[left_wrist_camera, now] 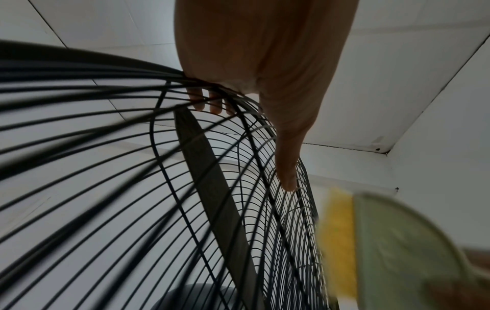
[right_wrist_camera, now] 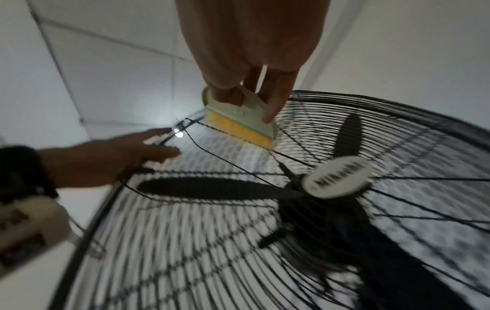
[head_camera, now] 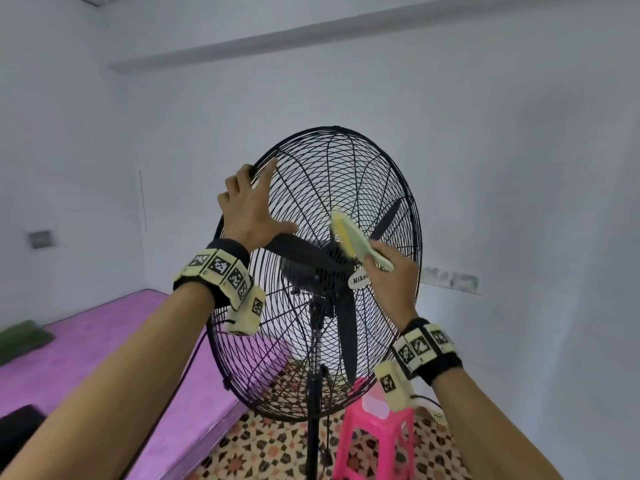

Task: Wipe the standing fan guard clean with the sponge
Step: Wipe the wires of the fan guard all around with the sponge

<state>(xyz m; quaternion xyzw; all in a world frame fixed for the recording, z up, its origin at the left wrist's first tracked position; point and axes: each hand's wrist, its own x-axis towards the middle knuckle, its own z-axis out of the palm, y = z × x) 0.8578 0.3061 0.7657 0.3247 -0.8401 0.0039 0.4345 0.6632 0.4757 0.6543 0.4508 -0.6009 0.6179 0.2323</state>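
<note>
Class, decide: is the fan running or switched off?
Apparently off. The blades show as distinct, sharp shapes behind the fan guard, not a spinning blur.

The sponge (head_camera: 349,237) is lying against the guard (head_camera: 391,174) above the hub; a stool (head_camera: 375,441) is standing right of the pole (head_camera: 313,393).

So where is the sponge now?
In the head view the sponge is in the right hand, against the front of the fan guard, just above the centre badge.
</note>
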